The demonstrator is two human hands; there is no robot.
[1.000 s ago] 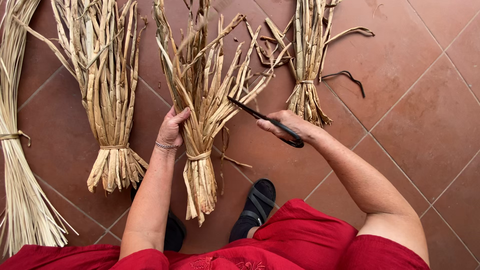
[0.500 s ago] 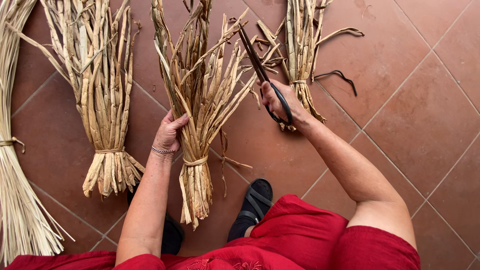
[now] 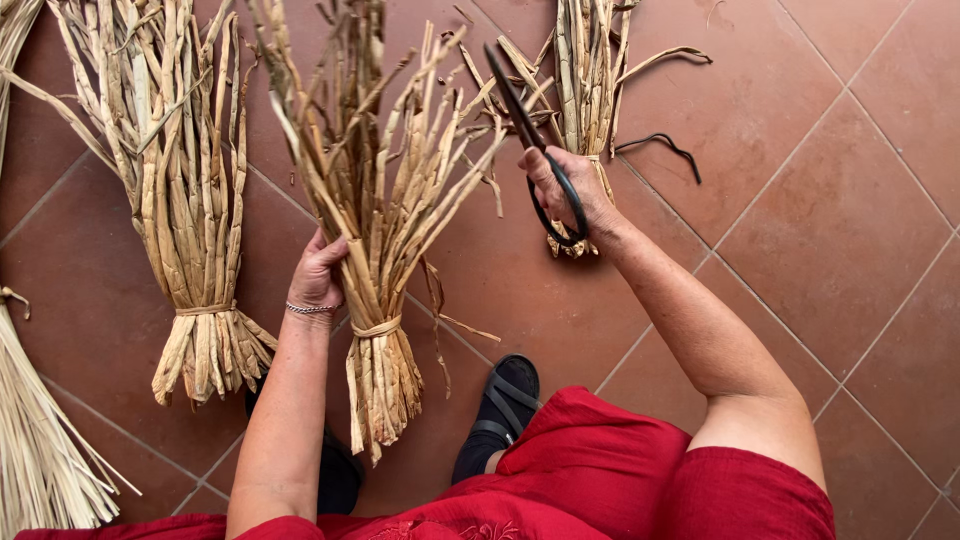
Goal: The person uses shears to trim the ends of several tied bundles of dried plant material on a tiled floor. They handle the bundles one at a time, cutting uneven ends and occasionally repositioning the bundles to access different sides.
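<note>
My left hand (image 3: 322, 272) grips the middle bundle of dried straw leaves (image 3: 378, 240) just above its tied waist, holding it off the tiled floor. My right hand (image 3: 568, 190) is shut on a pair of black scissors (image 3: 530, 130), blades pointing up and away, close to the bundle's right-hand leaf tips. A thin bracelet circles my left wrist.
A second tied straw bundle (image 3: 185, 200) lies to the left, a third (image 3: 585, 80) behind my right hand, and pale reeds (image 3: 40, 440) at the far left edge. A dark cord (image 3: 665, 150) lies on the terracotta tiles (image 3: 820, 220). My black sandal (image 3: 500, 405) and red skirt (image 3: 640, 480) are below.
My right hand has swung the scissors from lying across the bundle to pointing upward beside it. My left hand has slid a little lower on the bundle.
</note>
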